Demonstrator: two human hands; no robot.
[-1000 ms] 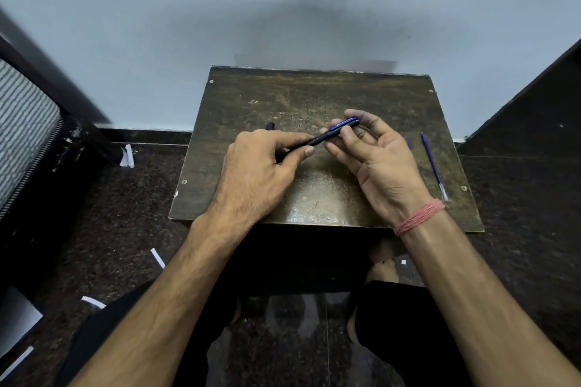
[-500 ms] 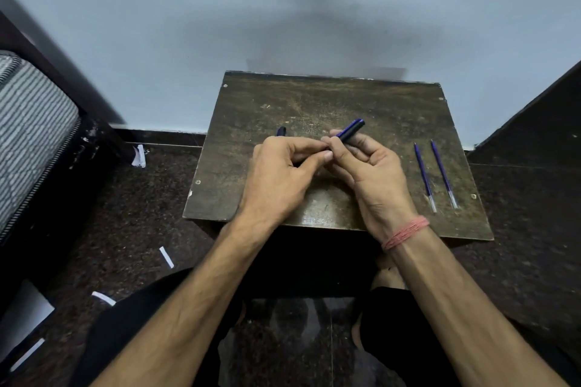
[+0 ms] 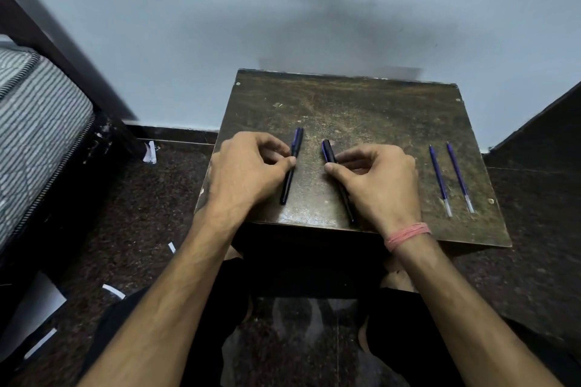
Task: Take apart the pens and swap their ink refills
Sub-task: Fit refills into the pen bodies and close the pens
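No brand, label or writing can be read on anything here. The left hand (image 3: pixel 248 173) has its fingers curled, with thumb and forefinger pinching the left pen (image 3: pixel 292 165), which lies on the table (image 3: pixel 361 110) pointing toward 12 o'clock. The right hand (image 3: pixel 377 181) is curled likewise and pinches the right pen (image 3: pixel 330 154), whose body runs from about 11 o'clock down toward 5 o'clock under the palm. The two pens lie near each other, apart, at the table's middle. At 3 o'clock from the right hand, two blue ink refills (image 3: pixel 440 181) lie side by side on the table, close but not touching, clear tips toward the near edge. A pink thread band (image 3: pixel 407 234) circles the right wrist.
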